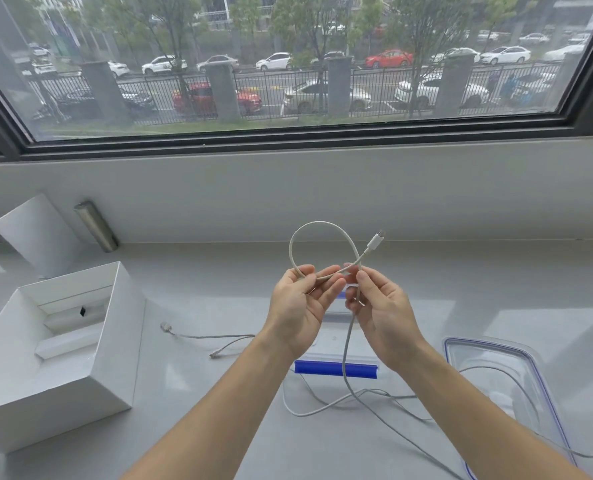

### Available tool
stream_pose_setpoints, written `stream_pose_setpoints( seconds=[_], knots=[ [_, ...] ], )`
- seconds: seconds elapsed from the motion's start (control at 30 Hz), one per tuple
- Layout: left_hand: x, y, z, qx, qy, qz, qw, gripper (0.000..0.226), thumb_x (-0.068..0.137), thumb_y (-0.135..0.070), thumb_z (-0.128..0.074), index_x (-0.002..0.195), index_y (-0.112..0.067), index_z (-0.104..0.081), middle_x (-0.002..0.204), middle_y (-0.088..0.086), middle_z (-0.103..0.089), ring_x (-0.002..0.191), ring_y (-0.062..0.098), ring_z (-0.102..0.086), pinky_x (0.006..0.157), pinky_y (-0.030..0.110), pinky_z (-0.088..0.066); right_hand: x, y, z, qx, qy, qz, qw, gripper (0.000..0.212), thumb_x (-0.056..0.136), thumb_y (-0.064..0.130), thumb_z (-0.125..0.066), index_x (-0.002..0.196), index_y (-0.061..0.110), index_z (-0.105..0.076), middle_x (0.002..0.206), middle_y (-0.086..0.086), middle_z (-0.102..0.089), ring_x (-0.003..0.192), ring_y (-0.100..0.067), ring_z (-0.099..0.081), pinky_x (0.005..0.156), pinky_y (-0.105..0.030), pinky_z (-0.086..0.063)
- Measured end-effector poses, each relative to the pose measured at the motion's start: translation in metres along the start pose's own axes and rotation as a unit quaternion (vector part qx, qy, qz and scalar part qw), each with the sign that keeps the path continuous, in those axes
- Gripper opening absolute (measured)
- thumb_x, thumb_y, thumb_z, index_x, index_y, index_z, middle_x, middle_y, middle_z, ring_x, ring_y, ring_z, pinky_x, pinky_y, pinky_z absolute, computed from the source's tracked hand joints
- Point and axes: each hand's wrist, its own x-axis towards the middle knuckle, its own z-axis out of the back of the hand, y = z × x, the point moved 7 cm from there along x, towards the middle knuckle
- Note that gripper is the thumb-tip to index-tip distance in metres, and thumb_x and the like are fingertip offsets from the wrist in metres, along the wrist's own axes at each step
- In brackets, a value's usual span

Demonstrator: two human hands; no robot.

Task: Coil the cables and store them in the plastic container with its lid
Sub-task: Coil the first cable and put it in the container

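Observation:
A white cable (pixel 300 237) forms one loop in the air above the counter, its plug end (pixel 374 241) sticking up to the right. My left hand (pixel 297 303) pinches the loop's left base. The crossing of the strands is held by my right hand (pixel 381 313). The cable's loose tail hangs down and trails across the counter toward the right. Below my hands sits the clear plastic container (pixel 333 320) with a blue clip (pixel 335 369), mostly hidden by them. Its clear lid (pixel 544 386) with a blue seam lies flat at the right. A second, shorter grey cable (pixel 205 337) lies uncoiled left of the container.
An open white cardboard box (pixel 63 344) stands at the left, with its white lid (pixel 35 230) leaning on the wall behind it. A metal cylinder (pixel 96 225) leans there too. The window ledge and wall close off the back.

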Motion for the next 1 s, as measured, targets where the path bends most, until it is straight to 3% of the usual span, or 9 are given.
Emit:
stream_pose_setpoints(
  seconds=[0.13,0.3,0.47,0.57,0.63,0.77,0.87,1.0],
  knots=[
    [-0.005,0.01,-0.005,-0.014,0.007,0.007,1.0,0.013,0.097,0.004,-0.033,0.1,-0.008,-0.039,0.099,0.032,-0.066,0.081,0.034,-0.071,0.076,0.035,-0.06,0.002,0.003,0.001,-0.03,-0.006,0.012,0.999,0.021,0.095,0.013,-0.047,0.103,0.006,-0.065,0.086,-0.004,-0.068,0.072,-0.01,-0.062,0.069,-0.023,-0.045],
    [-0.006,0.017,-0.01,0.012,0.012,-0.007,1.0,0.014,0.094,0.007,-0.039,0.095,-0.008,-0.041,0.083,0.024,-0.071,0.079,0.031,-0.071,0.08,0.035,-0.058,0.003,0.007,0.004,-0.02,0.0,0.016,1.0,0.02,0.087,0.021,-0.053,0.094,0.007,-0.066,0.084,-0.003,-0.067,0.081,-0.013,-0.063,0.08,-0.027,-0.047],
    [-0.005,0.028,-0.013,0.189,0.04,-0.016,0.981,0.004,0.094,-0.011,-0.048,0.094,-0.008,-0.051,0.083,0.01,-0.071,0.082,0.023,-0.068,0.079,0.035,-0.051,0.002,0.02,0.003,0.022,0.041,0.026,0.999,0.019,0.09,0.021,-0.046,0.087,0.009,-0.061,0.083,-0.008,-0.068,0.081,-0.019,-0.064,0.076,-0.029,-0.053],
    [-0.006,0.041,-0.018,0.293,0.108,0.017,0.95,0.026,0.096,-0.03,-0.046,0.102,-0.009,-0.061,0.099,0.007,-0.07,0.096,0.021,-0.066,0.089,0.038,-0.047,0.002,0.029,0.006,0.033,0.056,0.013,0.998,0.018,0.091,0.02,-0.044,0.088,0.009,-0.058,0.072,-0.007,-0.066,0.074,-0.019,-0.066,0.071,-0.032,-0.056],
    [-0.008,0.047,-0.02,0.344,0.149,0.038,0.927,0.03,0.096,-0.036,-0.044,0.102,-0.01,-0.06,0.098,0.005,-0.069,0.097,0.022,-0.067,0.095,0.041,-0.044,0.003,0.035,0.012,0.046,0.057,0.009,0.997,0.017,0.088,0.021,-0.046,0.089,0.008,-0.057,0.066,-0.005,-0.064,0.07,-0.018,-0.065,0.072,-0.03,-0.055],
    [-0.018,0.064,-0.022,0.421,0.229,0.095,0.872,0.024,0.091,-0.038,-0.05,0.099,-0.016,-0.057,0.09,0.004,-0.068,0.088,0.023,-0.067,0.097,0.04,-0.045,0.005,0.048,0.024,0.06,0.066,0.0,0.996,0.022,0.095,0.017,-0.039,0.089,0.007,-0.057,0.061,-0.004,-0.058,0.063,-0.017,-0.06,0.081,-0.034,-0.055],
    [-0.026,0.077,-0.02,0.418,0.262,0.118,0.862,0.021,0.092,-0.03,-0.049,0.095,-0.014,-0.061,0.077,0.005,-0.064,0.072,0.022,-0.061,0.085,0.035,-0.05,0.008,0.056,0.029,0.074,0.065,-0.02,0.995,0.021,0.094,0.018,-0.042,0.086,0.009,-0.059,0.059,-0.002,-0.052,0.057,-0.015,-0.054,0.067,-0.03,-0.054],
    [-0.021,0.074,-0.006,0.435,0.238,0.089,0.864,0.028,0.096,-0.029,-0.049,0.075,-0.013,-0.06,0.057,-0.001,-0.045,0.057,0.017,-0.051,0.075,0.032,-0.046,0.012,0.067,0.038,0.079,0.074,-0.047,0.993,0.016,0.089,0.019,-0.046,0.087,0.009,-0.059,0.058,0.001,-0.047,0.051,-0.014,-0.047,0.058,-0.026,-0.048]
  ],
)
